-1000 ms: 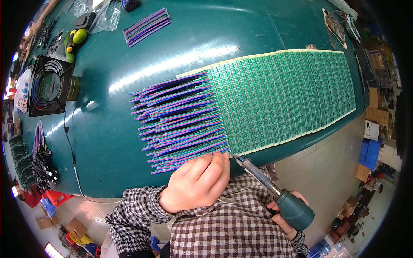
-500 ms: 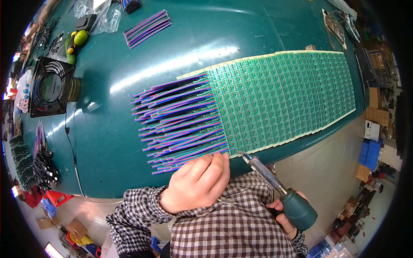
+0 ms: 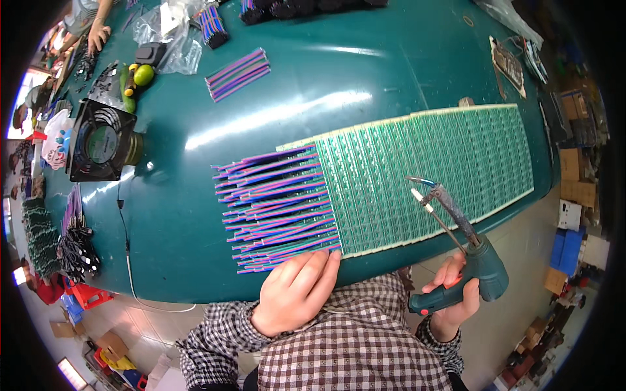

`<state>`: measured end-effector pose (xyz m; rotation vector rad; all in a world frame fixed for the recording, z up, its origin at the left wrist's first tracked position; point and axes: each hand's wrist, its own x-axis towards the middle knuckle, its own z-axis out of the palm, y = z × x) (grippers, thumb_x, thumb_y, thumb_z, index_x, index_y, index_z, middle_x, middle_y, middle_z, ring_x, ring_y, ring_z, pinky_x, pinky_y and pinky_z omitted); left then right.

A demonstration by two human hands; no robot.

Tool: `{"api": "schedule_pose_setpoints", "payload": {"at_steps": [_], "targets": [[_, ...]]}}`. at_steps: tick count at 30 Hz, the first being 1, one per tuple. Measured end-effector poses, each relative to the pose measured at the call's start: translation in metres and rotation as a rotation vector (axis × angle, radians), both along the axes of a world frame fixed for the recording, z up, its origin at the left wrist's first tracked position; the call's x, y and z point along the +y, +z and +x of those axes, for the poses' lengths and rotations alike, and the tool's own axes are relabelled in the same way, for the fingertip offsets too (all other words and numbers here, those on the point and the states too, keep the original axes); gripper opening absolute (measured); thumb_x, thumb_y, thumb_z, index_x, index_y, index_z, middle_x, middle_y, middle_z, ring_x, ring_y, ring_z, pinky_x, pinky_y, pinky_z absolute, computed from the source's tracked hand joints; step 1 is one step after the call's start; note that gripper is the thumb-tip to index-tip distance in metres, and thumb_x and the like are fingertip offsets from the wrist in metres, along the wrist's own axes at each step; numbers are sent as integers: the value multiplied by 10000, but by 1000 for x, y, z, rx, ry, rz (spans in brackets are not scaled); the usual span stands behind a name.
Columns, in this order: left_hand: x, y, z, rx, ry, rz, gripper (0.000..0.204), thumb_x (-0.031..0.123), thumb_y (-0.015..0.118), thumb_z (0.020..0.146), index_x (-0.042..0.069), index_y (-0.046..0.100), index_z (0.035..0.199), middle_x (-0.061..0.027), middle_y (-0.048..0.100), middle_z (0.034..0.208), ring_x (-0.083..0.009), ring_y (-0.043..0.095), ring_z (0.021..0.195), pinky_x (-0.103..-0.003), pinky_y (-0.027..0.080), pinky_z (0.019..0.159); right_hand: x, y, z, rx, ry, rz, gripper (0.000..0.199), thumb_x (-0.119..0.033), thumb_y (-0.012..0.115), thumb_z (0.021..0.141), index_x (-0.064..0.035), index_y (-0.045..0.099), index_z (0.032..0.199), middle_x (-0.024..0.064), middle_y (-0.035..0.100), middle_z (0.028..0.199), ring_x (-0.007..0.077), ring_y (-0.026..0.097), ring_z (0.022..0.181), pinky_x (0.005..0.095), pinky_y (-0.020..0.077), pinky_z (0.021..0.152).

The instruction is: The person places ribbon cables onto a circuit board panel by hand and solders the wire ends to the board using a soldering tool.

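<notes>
A row of green circuit boards (image 3: 424,176) in pale-edged panels lies across the table. From its left edge stick out many flat strips of pink, blue and black wires (image 3: 280,208). My left hand (image 3: 297,290) is closed at the near end of the row, its fingertips pressed together on the nearest wire strip where it meets the board; the fingers hide part of that strip. In my right hand (image 3: 453,293) is a dark green soldering gun (image 3: 489,267), gripped by its handle. Its bent tip and a thin metal feed tube are raised over the boards, apart from the wires.
A square black fan (image 3: 101,143) stands at the left, its cable trailing to the near edge. Loose wire strips (image 3: 238,75) lie farther back, near plastic bags (image 3: 179,49) and a green fruit (image 3: 144,75). Another person's hand (image 3: 98,38) is at the far left.
The soldering gun has lifted from the near board edge, moving up and right, and its handle has turned into view. My left fingers stay at the nearest wires. The whole view has shifted.
</notes>
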<state>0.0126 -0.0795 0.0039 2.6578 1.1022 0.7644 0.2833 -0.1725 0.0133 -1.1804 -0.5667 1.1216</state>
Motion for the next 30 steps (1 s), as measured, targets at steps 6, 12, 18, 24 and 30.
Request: {"api": "schedule_pose_setpoints", "payload": {"at_steps": [6, 12, 18, 24, 30], "targets": [[18, 51, -39, -120, 21, -296, 472, -12, 764, 695, 61, 777, 1162, -95, 715, 1096, -278, 705, 931, -395, 582, 818, 27, -11, 28, 178, -29, 135, 613, -435, 579, 1044, 97, 503, 1338, 92, 567, 865, 246, 651, 763, 385, 665, 570], [200, 24, -49, -196, 207, -79, 204, 24, 735, 837, 46, 710, 1038, -141, 681, 1028, -364, 675, 976, -421, 553, 833, 44, -16, 36, 222, -24, 137, 583, -415, 579, 1055, 97, 491, 1321, 98, 557, 829, 211, 634, 775, 372, 670, 540], [232, -21, -48, -129, 278, -261, 133, 73, 764, 858, 30, 665, 934, -128, 610, 886, -339, 647, 845, -417, 533, 747, 41, -19, 45, 175, -101, 146, 540, -405, 535, 1087, 86, 491, 1307, 94, 548, 816, 201, 626, 786, 354, 665, 515], [237, -12, -45, -118, 214, -273, 131, 90, 752, 901, 27, 651, 957, -120, 618, 903, -298, 658, 820, -403, 527, 726, 64, -11, 36, 173, -111, 58, 529, -398, 535, 1088, 83, 488, 1303, 80, 527, 807, 178, 607, 747, 323, 652, 500], [232, -16, -48, -150, 193, -322, 130, 66, 767, 883, 19, 665, 950, -109, 625, 954, -281, 655, 860, -379, 530, 768, 58, -9, 31, 164, -87, 35, 533, -397, 524, 1092, 90, 482, 1305, 83, 516, 816, 175, 599, 739, 316, 651, 513]]}}
